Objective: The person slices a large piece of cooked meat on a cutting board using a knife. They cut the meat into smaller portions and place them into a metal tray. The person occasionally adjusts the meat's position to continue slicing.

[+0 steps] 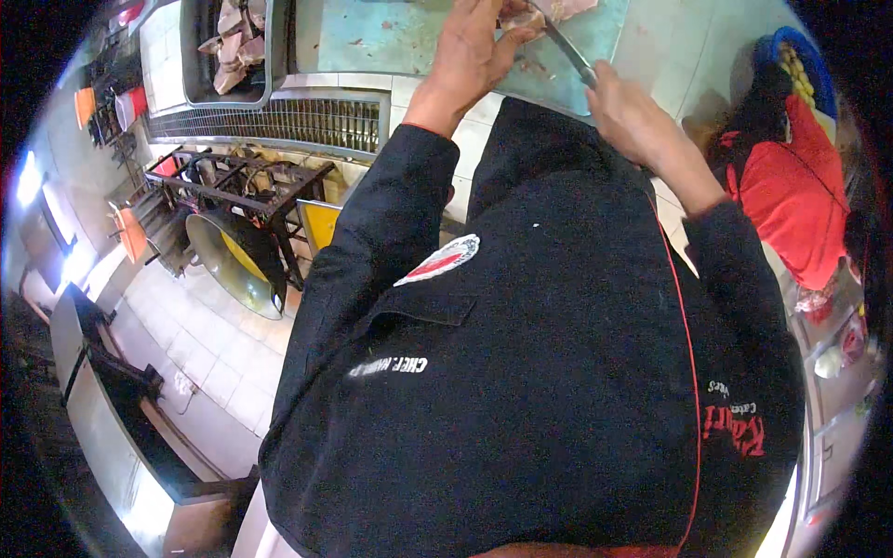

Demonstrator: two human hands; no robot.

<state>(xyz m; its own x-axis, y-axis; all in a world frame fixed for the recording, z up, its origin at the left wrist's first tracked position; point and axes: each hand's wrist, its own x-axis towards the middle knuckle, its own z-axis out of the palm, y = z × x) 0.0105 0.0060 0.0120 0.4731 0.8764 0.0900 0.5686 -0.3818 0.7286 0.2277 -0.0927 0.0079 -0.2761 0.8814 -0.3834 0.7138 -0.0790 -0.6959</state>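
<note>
At the top of the head view, my left hand (474, 59) holds down a piece of raw meat (523, 19) on a pale green cutting board (377, 42). In my right hand (628, 115) is the handle of a knife (568, 50), its blade pointing up and left against that meat. Another pale piece of meat (573, 7) lies just beyond the blade, partly cut off by the top edge. Small scraps are scattered over the board. To the left, a dark rectangular tray (268, 70) holds several cut pieces of raw meat (241, 52).
A metal floor grate (335, 122) runs below the tray. A black metal burner frame (237, 181) and a large wok (234, 265) stand at left. At right a person in red (795, 195) is beside a blue basin (781, 42) of yellowish pieces.
</note>
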